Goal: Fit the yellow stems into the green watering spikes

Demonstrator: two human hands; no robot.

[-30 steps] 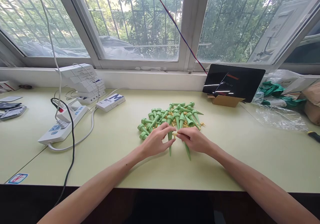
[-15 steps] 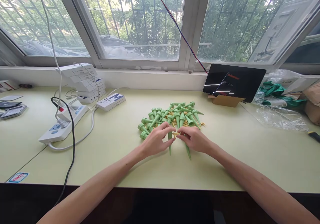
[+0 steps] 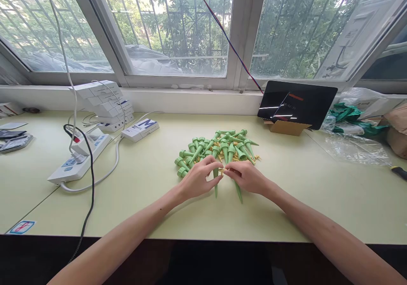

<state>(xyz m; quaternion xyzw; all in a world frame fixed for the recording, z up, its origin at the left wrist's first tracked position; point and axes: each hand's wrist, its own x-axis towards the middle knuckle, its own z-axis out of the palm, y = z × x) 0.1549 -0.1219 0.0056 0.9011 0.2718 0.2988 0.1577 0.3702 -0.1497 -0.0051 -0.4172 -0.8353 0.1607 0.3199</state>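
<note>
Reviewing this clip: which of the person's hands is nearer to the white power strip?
Left. The left hand is to the right of the white power strip, across the table; the right hand is farther over, beyond the left one.

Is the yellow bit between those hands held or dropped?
Held: the right hand pinches the yellow bit; whether the left hand touches it, I cannot tell.

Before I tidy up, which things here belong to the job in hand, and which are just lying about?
Likely the job: small yellow part between left hand and right hand; green spikes; loose yellow parts.
Probably lying about: power strip, white boxes, screen, clear plastic.
</note>
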